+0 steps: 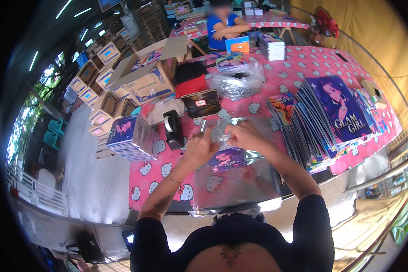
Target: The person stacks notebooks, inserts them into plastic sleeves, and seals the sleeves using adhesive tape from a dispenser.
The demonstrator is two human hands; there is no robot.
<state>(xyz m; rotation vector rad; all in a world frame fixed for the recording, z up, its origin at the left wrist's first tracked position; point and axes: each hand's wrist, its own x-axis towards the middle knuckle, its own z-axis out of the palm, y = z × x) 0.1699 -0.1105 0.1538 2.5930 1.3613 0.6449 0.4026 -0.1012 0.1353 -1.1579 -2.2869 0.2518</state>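
My left hand [200, 146] and my right hand [245, 136] are close together over the table, fingers pinched on a crumpled clear plastic wrapper [221, 132]. Under the wrapper, just below my fingers, lies a notebook [229, 159] with a purple cover and a drawn figure. A thin, shiny strip stands up by my left fingers; what it is I cannot make out. Flat clear plastic sheets [233, 195] spread between the notebook and my body. Left of my left hand stands a black tape dispenser [173, 131] with a roll on it.
A stack of wrapped notebooks [127, 136] is at the left, a large spread of spiral notebooks [335, 109] at the right. Beyond my hands are a dark box [201, 104], a bunched plastic bag [238, 81] and an open carton [145, 81]. A person [223, 28] sits across the table.
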